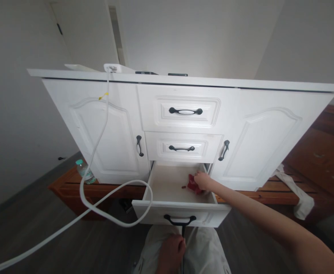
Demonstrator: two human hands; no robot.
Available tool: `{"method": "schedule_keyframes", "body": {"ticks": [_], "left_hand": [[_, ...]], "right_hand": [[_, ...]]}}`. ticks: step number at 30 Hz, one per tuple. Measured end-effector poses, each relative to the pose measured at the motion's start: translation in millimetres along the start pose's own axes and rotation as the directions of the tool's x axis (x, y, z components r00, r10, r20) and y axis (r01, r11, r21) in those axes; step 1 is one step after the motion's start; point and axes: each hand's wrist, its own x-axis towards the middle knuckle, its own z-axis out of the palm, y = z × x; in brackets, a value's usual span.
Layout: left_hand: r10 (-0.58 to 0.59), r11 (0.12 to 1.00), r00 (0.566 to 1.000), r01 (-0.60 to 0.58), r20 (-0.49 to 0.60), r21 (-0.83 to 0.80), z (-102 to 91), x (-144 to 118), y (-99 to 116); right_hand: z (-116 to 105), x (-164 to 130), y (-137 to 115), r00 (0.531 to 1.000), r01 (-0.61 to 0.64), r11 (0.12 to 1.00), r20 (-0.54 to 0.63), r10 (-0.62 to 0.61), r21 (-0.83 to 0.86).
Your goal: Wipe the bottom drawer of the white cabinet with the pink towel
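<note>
A white cabinet (184, 82) stands in front of me with its bottom drawer (169, 209) pulled out. My right hand (202, 180) reaches into the drawer and closes on a red cloth (192, 185) lying on the drawer's floor near the right side. A small red scrap (183, 187) lies just left of it. My left hand (171, 253) rests low on my lap below the drawer front, fingers curled around a thin dark object (183, 232) that hangs by the drawer's black handle (180, 220).
A white cable (98, 144) hangs from the cabinet top and loops across the floor to the left. A plastic bottle (85, 172) stands on the wooden base at left. A white cloth (295, 194) drapes over dark wooden furniture at right. Two upper drawers are closed.
</note>
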Motion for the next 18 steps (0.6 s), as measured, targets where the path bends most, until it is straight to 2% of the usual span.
{"method": "schedule_keyframes", "body": {"ticks": [3, 5, 7, 9, 10, 11, 12, 13, 15, 16, 17, 18], "left_hand": [[-0.001, 0.999, 1.0, 0.0, -0.019, -0.035, 1.2, 0, -1], [0.015, 0.993, 0.998, -0.022, -0.056, -0.12, 2.2, 0, -5], [0.056, 0.959, 0.99, -0.09, -0.131, -0.27, 1.9, -3, -10], [0.07, 0.896, 0.966, -0.172, -0.251, -0.41, -1.5, -9, -15], [0.06, 0.866, 0.949, -0.203, -0.31, -0.456, -4.7, -12, -15], [0.038, 0.844, 0.93, -0.226, -0.367, -0.486, -9.0, -15, -15], [0.01, 0.829, 0.91, -0.239, -0.414, -0.505, -14.6, -17, -13], [-0.017, 0.819, 0.893, -0.246, -0.451, -0.519, -21.2, -19, -10], [-0.052, 0.814, 0.872, -0.245, -0.487, -0.526, -37.3, -18, -3], [-0.05, 0.823, 0.874, -0.238, -0.484, -0.516, -46.0, -15, 0], [-0.028, 0.838, 0.886, -0.232, -0.462, -0.495, -54.8, -12, 3], [0.005, 0.855, 0.905, -0.224, -0.425, -0.468, -63.0, -7, 4]], "right_hand": [[0, -21, -14, 0.985, 0.062, 0.998, 0.162, -0.059, -0.016], [-12, -37, -16, 0.979, 0.087, 0.996, 0.185, -0.089, 0.019], [-30, -57, -10, 0.988, 0.117, 0.981, 0.081, -0.131, 0.157], [-43, -86, 2, 0.987, 0.117, 0.906, -0.145, -0.062, 0.407], [-44, -103, 9, 0.964, 0.107, 0.826, -0.26, 0.049, 0.554], [-40, -122, 17, 0.915, 0.093, 0.71, -0.341, 0.216, 0.698], [-31, -143, 26, 0.837, 0.094, 0.562, -0.371, 0.402, 0.822], [-16, -164, 33, 0.749, 0.123, 0.377, -0.335, 0.572, 0.918], [27, -202, 45, 0.52, 0.254, 0.01, -0.146, 0.842, 0.967], [53, -218, 48, 0.445, 0.312, -0.143, -0.012, 0.896, 0.939], [80, -231, 49, 0.402, 0.346, -0.269, 0.117, 0.908, 0.899], [106, -241, 46, 0.417, 0.34, -0.374, 0.218, 0.883, 0.863]]}}
